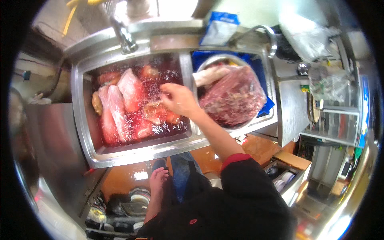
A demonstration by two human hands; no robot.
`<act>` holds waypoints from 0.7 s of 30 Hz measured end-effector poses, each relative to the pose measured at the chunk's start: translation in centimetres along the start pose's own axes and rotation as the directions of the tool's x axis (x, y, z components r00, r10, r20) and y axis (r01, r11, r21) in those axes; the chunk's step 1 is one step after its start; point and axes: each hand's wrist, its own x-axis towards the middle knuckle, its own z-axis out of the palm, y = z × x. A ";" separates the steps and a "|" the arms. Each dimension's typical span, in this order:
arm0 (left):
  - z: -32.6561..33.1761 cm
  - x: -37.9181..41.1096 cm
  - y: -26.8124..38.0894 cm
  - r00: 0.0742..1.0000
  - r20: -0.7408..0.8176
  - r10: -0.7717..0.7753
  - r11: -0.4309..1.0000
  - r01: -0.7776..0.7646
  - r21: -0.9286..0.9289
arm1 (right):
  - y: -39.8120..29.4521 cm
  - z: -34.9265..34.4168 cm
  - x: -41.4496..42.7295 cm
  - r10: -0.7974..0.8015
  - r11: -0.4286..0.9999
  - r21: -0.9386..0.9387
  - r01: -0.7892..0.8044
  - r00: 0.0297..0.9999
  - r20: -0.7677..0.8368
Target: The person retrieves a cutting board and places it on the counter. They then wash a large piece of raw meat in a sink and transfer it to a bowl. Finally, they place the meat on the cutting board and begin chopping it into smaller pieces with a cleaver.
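Observation:
My right hand point(178, 100) reaches over the left sink basin point(109, 150), close to the divider point(187, 72). Its fingers are bent and apart from the thumb, with nothing visible in them. Below it, large pieces of raw meat point(130, 90) lie partly under reddish water point(168, 73). A long pale piece of meat point(115, 103) lies at the basin's left. My left hand point(159, 177) hangs in front of the sink, fingers loosely curled and holding nothing. In the right basin, a round metal bowl point(207, 61) bears a big slab of raw meat point(237, 93) with a pale bone-like end point(211, 75).
A faucet point(127, 42) rises behind the left basin, and a curved metal pipe point(271, 39) arches behind the right one. A blue-and-white packet point(220, 28) stands at the back. Blue plastic point(267, 106) surrounds the bowl. At right is a metal counter point(292, 111); dishes point(139, 196) sit low at left.

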 end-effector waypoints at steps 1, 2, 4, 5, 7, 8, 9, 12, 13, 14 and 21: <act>0.3 -0.2 0.2 0.999 0.033 0.020 1.000 -0.020 -0.005 | -1.2 -4.2 -1.4 0.096 0.992 0.086 -0.091 0.994 -0.057; 0.4 -0.5 0.2 0.997 0.064 0.033 0.999 -0.033 -0.003 | -1.1 -7.9 -3.5 0.094 0.995 0.000 -0.096 0.974 -0.207; 0.7 -0.6 0.1 0.992 0.107 0.066 0.996 -0.072 0.050 | -0.9 -14.9 -7.0 0.152 0.982 -0.042 -0.185 0.901 -0.406; 1.0 -0.9 0.2 0.988 0.126 0.086 0.993 -0.095 0.070 | -0.8 -18.3 -8.7 0.176 0.958 -0.125 -0.259 0.872 -0.458; 1.8 -2.1 0.3 0.979 0.172 0.108 0.984 -0.130 0.119 | 2.3 -23.3 -10.6 -0.003 0.890 -0.372 -0.264 0.812 -0.584; 1.9 -2.4 0.0 0.973 0.189 0.132 0.981 -0.155 0.117 | 5.0 -25.1 -11.4 -0.054 0.847 -0.466 -0.256 0.830 -0.555; 2.0 -2.5 -0.4 0.968 0.213 0.133 0.977 -0.164 0.134 | 7.9 -26.6 -12.1 0.037 0.822 -0.475 -0.313 0.863 -0.504; 2.4 -2.5 -1.7 0.958 0.257 0.127 0.962 -0.182 0.204 | 14.4 -26.9 -15.2 0.434 0.846 -0.211 -0.490 0.862 -0.264; 2.4 -2.8 -2.0 0.958 0.251 0.138 0.954 -0.197 0.227 | 14.0 -26.8 -14.6 0.505 0.832 -0.185 -0.523 0.852 -0.138; 2.9 -2.8 -2.2 0.957 0.248 0.149 0.946 -0.211 0.246 | 13.7 -27.8 -14.5 0.475 0.837 -0.191 -0.512 0.855 -0.208; 7.4 -7.3 -5.6 0.977 0.092 0.192 0.980 -0.196 0.038 | 18.9 -29.3 -16.5 0.392 0.917 0.031 -0.399 0.911 0.124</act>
